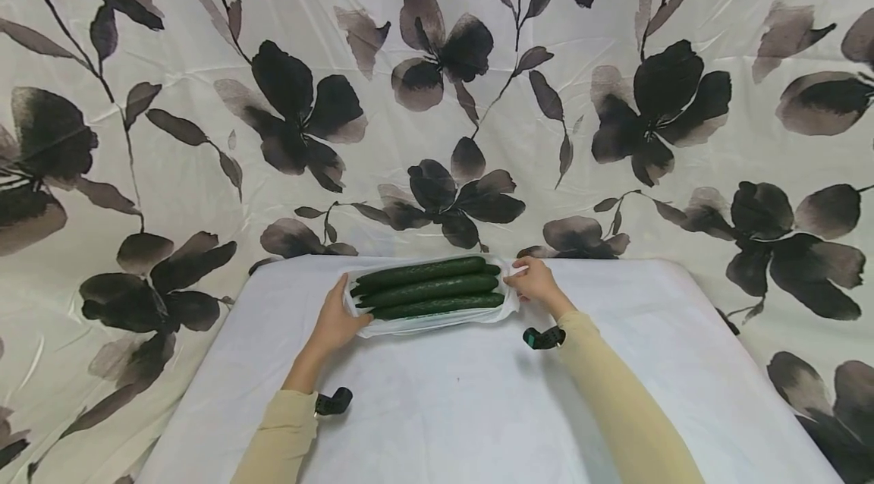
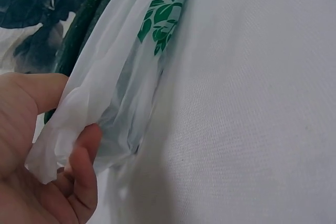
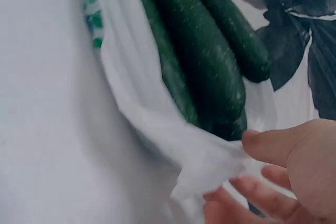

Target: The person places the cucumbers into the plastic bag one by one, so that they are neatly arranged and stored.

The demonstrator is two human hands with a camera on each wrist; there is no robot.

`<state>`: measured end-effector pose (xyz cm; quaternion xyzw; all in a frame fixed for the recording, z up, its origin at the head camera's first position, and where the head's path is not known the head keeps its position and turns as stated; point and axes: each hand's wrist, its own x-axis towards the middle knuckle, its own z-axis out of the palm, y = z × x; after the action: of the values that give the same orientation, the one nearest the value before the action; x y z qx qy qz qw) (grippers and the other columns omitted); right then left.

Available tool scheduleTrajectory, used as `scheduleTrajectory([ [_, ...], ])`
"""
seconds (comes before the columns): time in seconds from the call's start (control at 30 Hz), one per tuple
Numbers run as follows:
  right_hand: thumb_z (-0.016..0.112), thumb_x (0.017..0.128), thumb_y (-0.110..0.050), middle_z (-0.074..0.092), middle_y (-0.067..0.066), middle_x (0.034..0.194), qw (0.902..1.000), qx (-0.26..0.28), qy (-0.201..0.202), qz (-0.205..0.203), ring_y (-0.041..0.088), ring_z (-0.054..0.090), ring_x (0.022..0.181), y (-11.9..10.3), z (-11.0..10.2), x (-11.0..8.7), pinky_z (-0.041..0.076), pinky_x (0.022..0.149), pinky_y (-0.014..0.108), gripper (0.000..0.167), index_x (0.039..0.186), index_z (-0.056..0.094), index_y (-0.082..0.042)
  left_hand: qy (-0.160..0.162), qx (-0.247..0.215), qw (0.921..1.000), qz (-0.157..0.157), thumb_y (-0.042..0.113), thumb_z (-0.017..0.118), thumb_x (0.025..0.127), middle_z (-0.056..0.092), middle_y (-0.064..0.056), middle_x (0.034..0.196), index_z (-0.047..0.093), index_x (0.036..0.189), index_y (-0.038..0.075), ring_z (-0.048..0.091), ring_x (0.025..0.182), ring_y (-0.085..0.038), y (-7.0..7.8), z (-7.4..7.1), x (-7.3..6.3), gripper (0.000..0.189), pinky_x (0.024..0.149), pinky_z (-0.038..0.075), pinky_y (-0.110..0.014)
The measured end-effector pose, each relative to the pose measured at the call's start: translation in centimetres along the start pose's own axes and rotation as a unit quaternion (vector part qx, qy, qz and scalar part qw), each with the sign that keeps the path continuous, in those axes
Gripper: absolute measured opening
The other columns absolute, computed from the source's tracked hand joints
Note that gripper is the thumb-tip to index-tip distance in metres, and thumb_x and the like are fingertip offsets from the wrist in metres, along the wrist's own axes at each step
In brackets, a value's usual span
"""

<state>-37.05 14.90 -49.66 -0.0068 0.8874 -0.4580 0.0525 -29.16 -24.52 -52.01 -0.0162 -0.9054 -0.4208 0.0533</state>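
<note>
Several long dark green cucumbers (image 1: 430,290) lie side by side in a white plastic bag (image 1: 426,325) at the far side of the table. The bag is folded down around them, so their tops show. My left hand (image 1: 334,323) pinches the bag's left end; in the left wrist view the thumb lies over the bag's edge (image 2: 86,85) and the fingertips press from the other side. At the right end, my right hand (image 1: 536,284) holds the bag's rim between thumb and fingers, close to the cucumber ends (image 3: 231,103). Green leaf print (image 2: 164,17) marks the bag's near side.
A white cloth (image 1: 451,408) covers the table. Directly behind its far edge hangs a pale curtain (image 1: 546,143) with dark flowers. Each wrist wears a small black device, the left one (image 1: 334,401) and the right one (image 1: 544,337), both near the table surface.
</note>
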Motion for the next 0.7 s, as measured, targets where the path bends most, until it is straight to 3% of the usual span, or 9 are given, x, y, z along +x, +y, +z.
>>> scheduleTrajectory([
  [0.13,0.067,0.091,-0.014,0.067,0.017,0.101,0.9997,0.022,0.009,-0.002,0.017,0.064,0.067,0.8,0.0,-0.3,0.054,0.055,0.027,0.033,0.118,0.059,0.002,0.000,-0.004,1.0000,0.007,0.020,0.073,0.084,0.018,-0.031,0.152,0.011,0.154,0.001,0.020,0.139,-0.047,0.0,-0.3,-0.5,0.096,0.108,0.023,-0.063],
  [0.3,0.061,0.095,-0.018,0.066,0.016,0.103,0.9993,0.023,0.017,-0.022,0.021,0.066,0.076,1.9,-1.1,-1.0,0.053,0.063,0.028,0.029,0.117,0.060,0.002,0.010,0.016,0.9997,0.015,0.023,0.069,0.089,0.021,-0.030,0.152,0.015,0.154,0.000,0.021,0.139,-0.046,0.1,-1.4,-1.4,0.088,0.109,0.022,-0.061],
  [0.47,0.060,0.095,-0.016,0.065,0.018,0.105,0.9984,0.000,0.007,-0.057,0.024,0.064,0.084,3.0,-3.5,-2.4,0.054,0.067,0.031,0.028,0.115,0.060,0.004,0.009,0.046,0.9988,-0.013,0.025,0.063,0.093,0.023,-0.034,0.149,0.017,0.153,-0.003,0.025,0.136,-0.050,-0.5,-3.3,-2.7,0.080,0.107,0.025,-0.062],
  [0.6,0.061,0.094,-0.015,0.064,0.017,0.107,0.9968,-0.037,0.014,-0.070,0.027,0.061,0.093,4.1,-5.3,-3.8,0.054,0.071,0.033,0.027,0.114,0.061,0.004,-0.003,0.065,0.9973,-0.033,0.023,0.060,0.095,0.034,-0.034,0.144,0.025,0.150,-0.004,0.039,0.127,-0.051,-1.4,-4.3,-3.9,0.070,0.099,0.037,-0.061],
  [0.7,0.062,0.094,-0.016,0.065,0.016,0.107,0.9948,-0.061,0.011,-0.081,0.031,0.060,0.098,4.5,-6.6,-4.8,0.053,0.075,0.038,0.028,0.115,0.062,0.004,-0.023,0.070,0.9965,-0.041,0.021,0.058,0.096,0.045,-0.033,0.137,0.033,0.147,-0.004,0.057,0.110,-0.045,-2.1,-5.2,-4.4,0.062,0.085,0.050,-0.052],
])
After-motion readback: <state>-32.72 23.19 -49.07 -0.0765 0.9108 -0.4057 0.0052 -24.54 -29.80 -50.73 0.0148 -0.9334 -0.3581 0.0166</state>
